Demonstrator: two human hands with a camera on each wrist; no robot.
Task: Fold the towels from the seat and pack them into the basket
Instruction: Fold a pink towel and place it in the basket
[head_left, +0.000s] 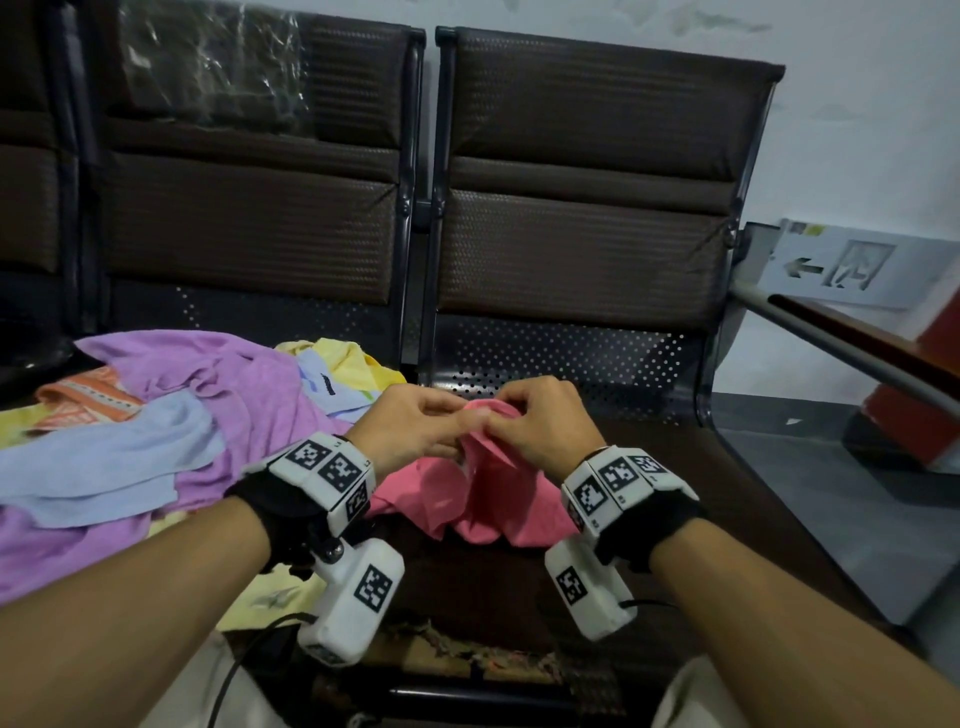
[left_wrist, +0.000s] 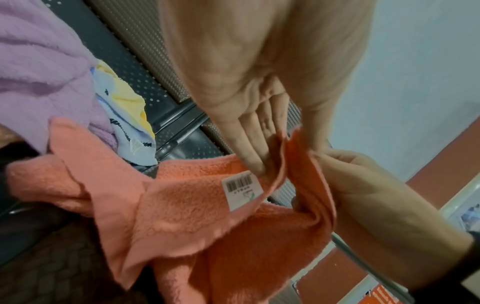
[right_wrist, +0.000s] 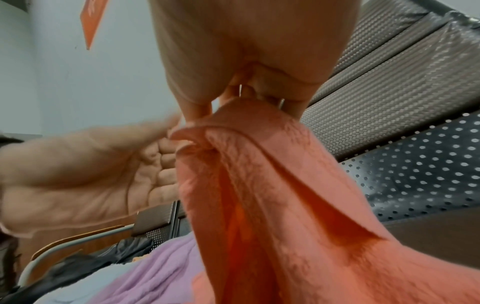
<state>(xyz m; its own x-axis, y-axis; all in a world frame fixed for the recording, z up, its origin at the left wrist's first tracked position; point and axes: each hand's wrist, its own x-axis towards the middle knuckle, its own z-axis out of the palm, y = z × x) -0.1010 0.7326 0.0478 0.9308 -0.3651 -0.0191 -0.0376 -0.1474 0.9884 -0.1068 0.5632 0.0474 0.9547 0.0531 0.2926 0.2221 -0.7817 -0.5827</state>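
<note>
A pink towel (head_left: 467, 499) hangs crumpled from both my hands over the right-hand seat (head_left: 727, 457), its lower part resting on the cushion. My left hand (head_left: 457, 415) pinches its top edge, and my right hand (head_left: 501, 418) pinches the same edge right beside it. In the left wrist view the left hand (left_wrist: 275, 156) holds the hem of the pink towel (left_wrist: 182, 205) just above a barcode label (left_wrist: 241, 191). The right hand (right_wrist: 233, 105) grips the bunched top of the pink towel (right_wrist: 272, 195) in the right wrist view. No basket is in view.
A loose pile covers the left seat: a purple towel (head_left: 234, 395), a light blue towel (head_left: 104, 467), a yellow towel (head_left: 343, 358) and an orange striped one (head_left: 88, 400). A metal armrest rail (head_left: 831, 353) runs at the right. The seat's front edge (head_left: 467, 654) is frayed.
</note>
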